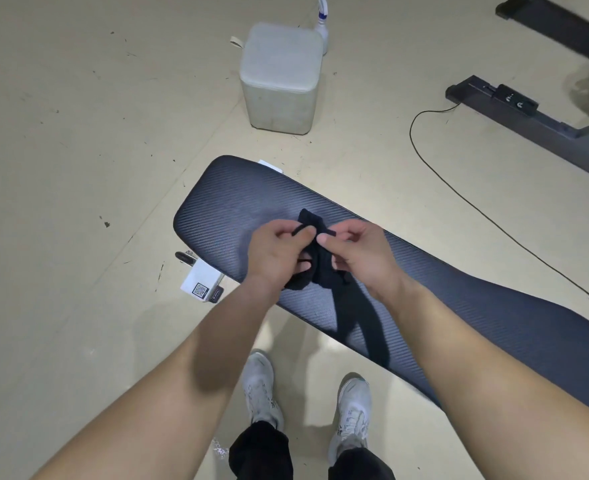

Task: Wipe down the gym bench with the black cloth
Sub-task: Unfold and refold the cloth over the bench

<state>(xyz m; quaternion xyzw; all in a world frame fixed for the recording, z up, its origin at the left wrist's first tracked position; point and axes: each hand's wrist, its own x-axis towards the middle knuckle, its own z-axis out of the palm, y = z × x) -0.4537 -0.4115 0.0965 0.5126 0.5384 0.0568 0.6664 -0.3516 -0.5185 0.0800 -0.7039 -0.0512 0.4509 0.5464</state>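
1. Holding the black cloth (pixel 315 268) bunched between them, the left hand (pixel 279 254) and the right hand (pixel 362 254) hovered above the near-left part of the gym bench (pixel 459 292).
2. Each grip was closed on the cloth: thumbs and forefingers pinched its upper folds, while a loose tail hung down toward the pad.
3. The worktop's long axis ran diagonally, from its rounded end at upper left to the lower right edge of view.
4. Most unwiped padding appeared to lie to the right of the hands, so the right hand seemed nearer that stretch.
5. A grey cube stool (pixel 281 77) and a spray bottle (pixel 322 22) stood well apart on the floor (pixel 78 133).
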